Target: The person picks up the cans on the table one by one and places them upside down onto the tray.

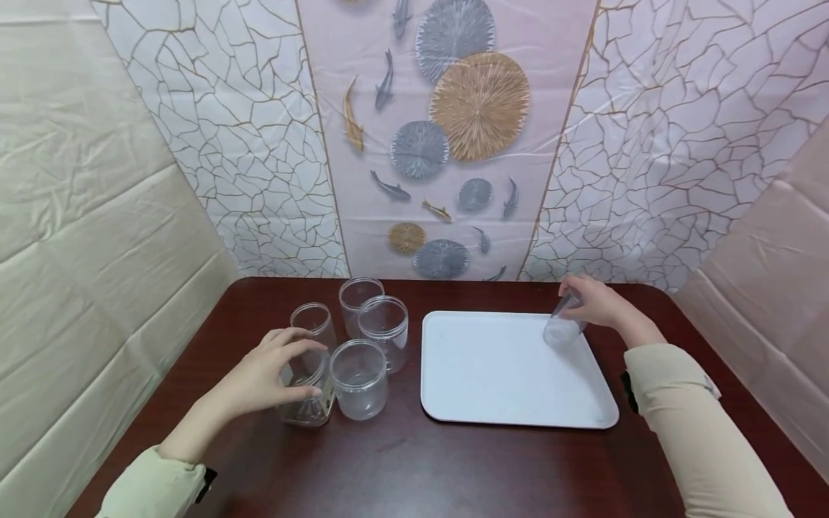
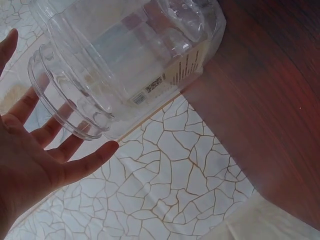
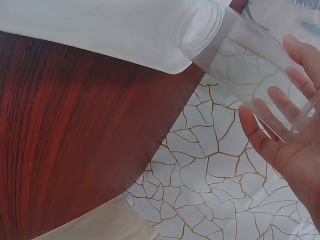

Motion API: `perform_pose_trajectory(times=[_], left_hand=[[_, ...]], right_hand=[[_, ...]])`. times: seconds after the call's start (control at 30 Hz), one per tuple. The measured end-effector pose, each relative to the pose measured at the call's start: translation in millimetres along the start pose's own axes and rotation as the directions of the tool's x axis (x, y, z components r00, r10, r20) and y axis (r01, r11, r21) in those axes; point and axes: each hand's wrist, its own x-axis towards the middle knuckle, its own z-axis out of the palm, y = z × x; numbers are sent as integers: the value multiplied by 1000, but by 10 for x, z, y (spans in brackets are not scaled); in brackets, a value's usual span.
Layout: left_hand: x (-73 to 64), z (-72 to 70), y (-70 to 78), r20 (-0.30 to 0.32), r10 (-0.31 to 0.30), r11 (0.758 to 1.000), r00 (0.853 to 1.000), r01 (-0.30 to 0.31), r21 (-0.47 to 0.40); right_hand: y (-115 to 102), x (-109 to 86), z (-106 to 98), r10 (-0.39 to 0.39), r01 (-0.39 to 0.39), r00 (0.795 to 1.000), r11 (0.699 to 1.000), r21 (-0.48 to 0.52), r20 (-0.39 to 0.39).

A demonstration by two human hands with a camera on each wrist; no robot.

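Gripping a clear jar (image 1: 560,334) near its base in the right hand (image 1: 594,302), holding it mouth-down and tilted over the white tray (image 1: 499,381), toward the two o'clock corner; unable to tell whether touching it. Holding the left hand (image 1: 275,368) wide just beside a labelled jar (image 1: 307,411); unable to tell of any contact. With four more clear jars (image 1: 360,396) grouped upright on the dark red surface (image 1: 401,475) from twelve to three o'clock of the labelled one, all at nine o'clock from the tray. Backed at twelve o'clock by a fish-patterned sheet (image 1: 447,165).
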Motion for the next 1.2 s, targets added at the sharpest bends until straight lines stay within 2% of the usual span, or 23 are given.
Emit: perform_pose_trajectory(times=[0.3, 0.5, 0.87, 1.2], left_hand=[[-45, -122, 13, 19, -48, 999, 999, 48, 18], [-73, -160, 14, 109, -92, 996, 990, 92, 5], [-40, -171, 21, 177, -76, 997, 981, 75, 10], [-9, -181, 0, 202, -61, 998, 978, 58, 21]], right_hand=[[-19, 61, 25, -19, 20, 1000, 999, -50, 5], [8, 117, 65, -19, 20, 1000, 998, -55, 17], [21, 157, 68, -10, 12, 1000, 997, -71, 25], [-12, 183, 116, 11, -9, 999, 998, -64, 34]])
